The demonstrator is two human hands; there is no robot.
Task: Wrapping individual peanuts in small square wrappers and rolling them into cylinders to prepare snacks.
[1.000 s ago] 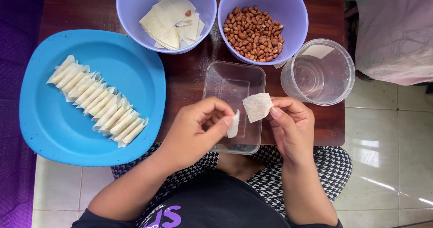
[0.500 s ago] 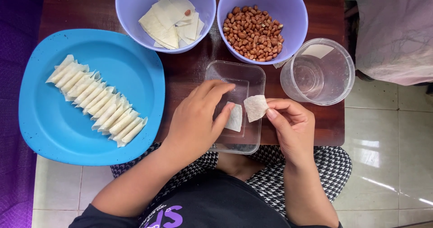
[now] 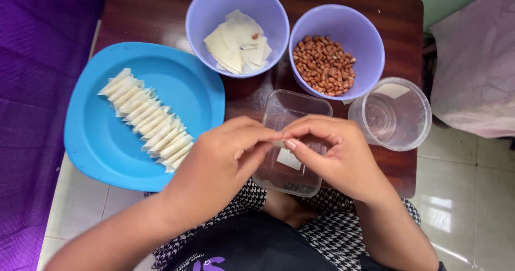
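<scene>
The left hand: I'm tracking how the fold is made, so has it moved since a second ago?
Yes. The left hand has shifted right over the clear rectangular container, and its fingertips now meet those of the right hand.

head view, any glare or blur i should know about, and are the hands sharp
Head view: even daylight, soft shadows. Glare patches on the floor tiles at lower right. Left hand and right hand slightly motion-softened, the pale wrapper piece between them partly hidden. Peanuts and blue plate stay sharp.
</scene>
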